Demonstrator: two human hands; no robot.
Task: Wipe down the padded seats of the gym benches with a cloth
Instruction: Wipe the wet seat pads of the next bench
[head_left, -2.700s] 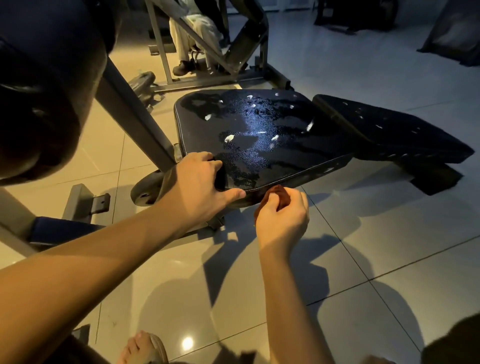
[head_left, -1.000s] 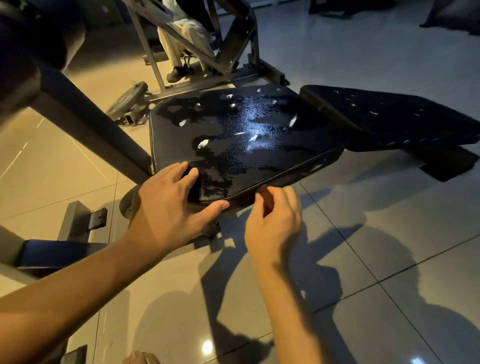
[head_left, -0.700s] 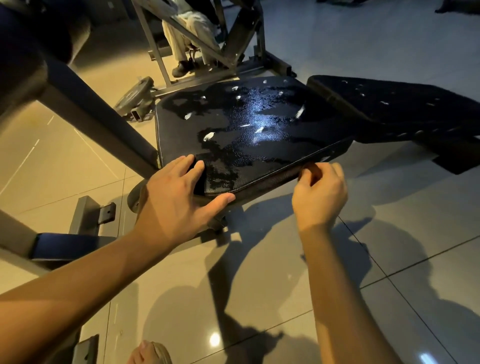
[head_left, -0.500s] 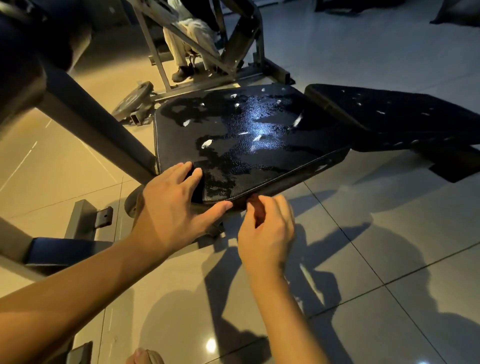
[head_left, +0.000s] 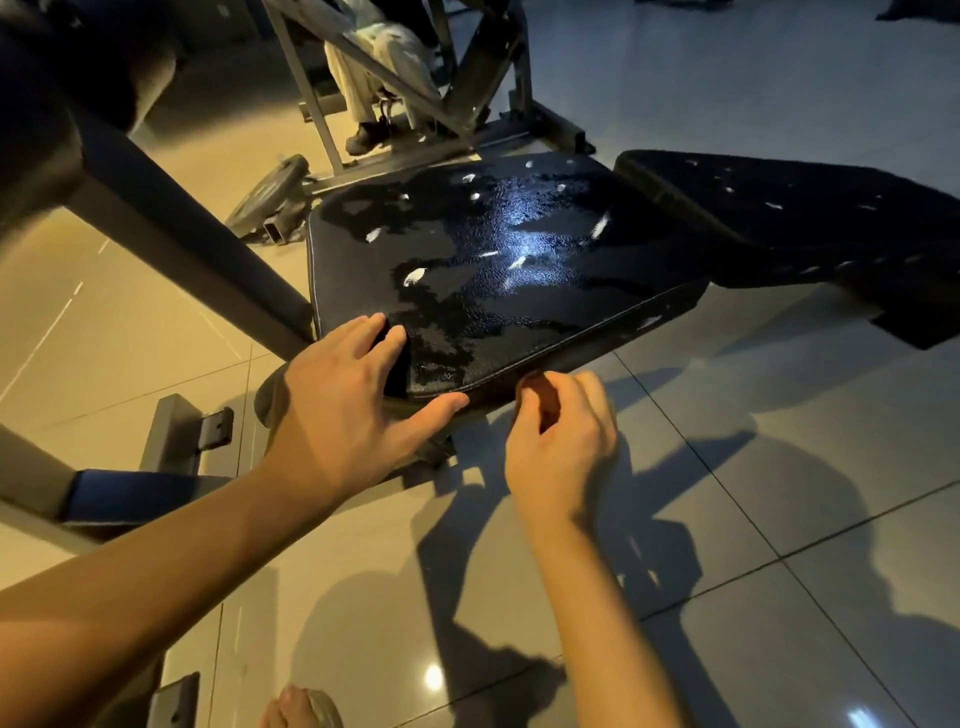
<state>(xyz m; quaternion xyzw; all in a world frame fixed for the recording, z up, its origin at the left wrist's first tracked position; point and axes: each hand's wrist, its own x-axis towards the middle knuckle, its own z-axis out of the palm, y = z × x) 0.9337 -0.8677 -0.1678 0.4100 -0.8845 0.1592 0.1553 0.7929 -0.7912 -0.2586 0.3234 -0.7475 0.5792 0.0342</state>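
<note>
Pressing flat on near-left corner of padded seat: left hand, fingers spread, thumb lying along near edge. Right hand just right of it, fingers curled, pinching small reddish-brown cloth at seat's near edge. Seat black, glossy in patches, dotted with white flecks. Second black pad adjoins at right. Weight plate on tiled floor, far left. Someone's trousered legs beyond, at machine frame.
</note>
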